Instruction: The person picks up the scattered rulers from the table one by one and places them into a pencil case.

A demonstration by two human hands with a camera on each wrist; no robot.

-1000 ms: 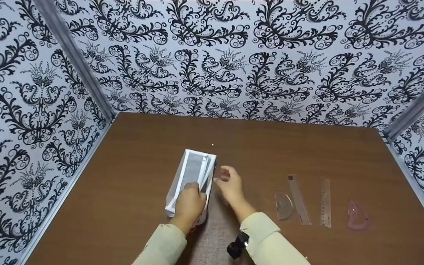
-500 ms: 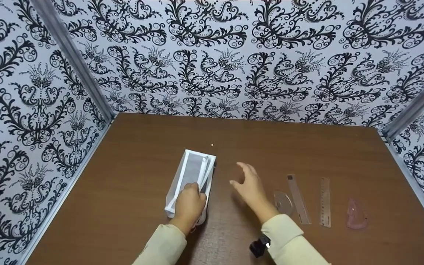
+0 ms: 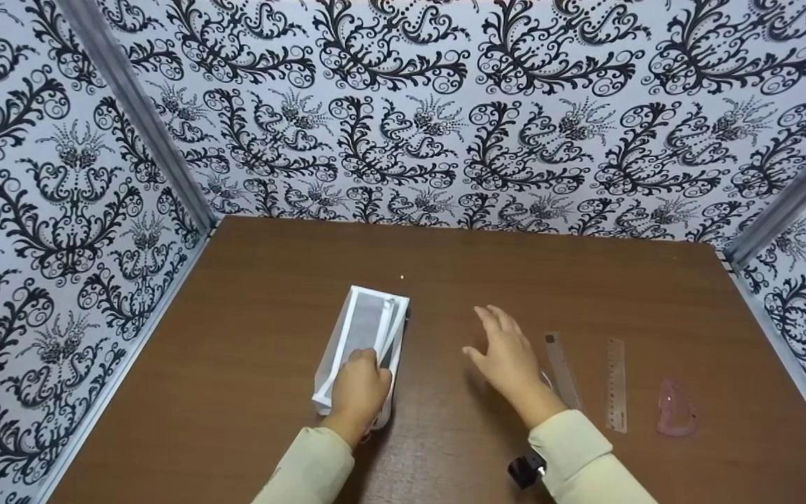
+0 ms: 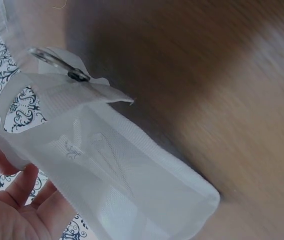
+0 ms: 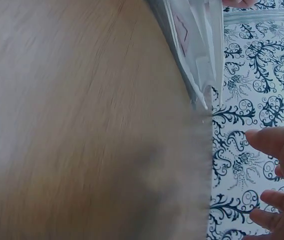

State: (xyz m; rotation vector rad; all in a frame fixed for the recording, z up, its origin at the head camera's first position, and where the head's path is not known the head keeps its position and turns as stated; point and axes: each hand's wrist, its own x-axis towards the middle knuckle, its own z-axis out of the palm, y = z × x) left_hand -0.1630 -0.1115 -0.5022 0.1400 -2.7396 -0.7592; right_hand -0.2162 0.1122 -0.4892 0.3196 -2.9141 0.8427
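A white mesh zip pouch (image 3: 369, 315) stands on the table left of centre. My left hand (image 3: 361, 385) grips its top edge near the close end, fingers curled over it. In the left wrist view a metal ring (image 4: 54, 59) hangs at the end of the pouch (image 4: 131, 170), and some of the left fingers show behind the mesh. My right hand (image 3: 511, 357) hovers to the right of the pouch, fingers spread and holding nothing. It covers most of a clear protractor and overlaps the lower end of a clear ruler (image 3: 562, 364).
Farther right lie a second clear ruler (image 3: 616, 385) and a pink protractor (image 3: 676, 409). The brown table (image 3: 270, 266) meets patterned walls (image 3: 403, 140) at the back and sides. A black wrist camera (image 3: 525, 470) is on the right sleeve.
My right hand has moved from beside the pouch to the right, its fingers opening out, and now covers most of the clear protractor. My left hand and the pouch have stayed put.
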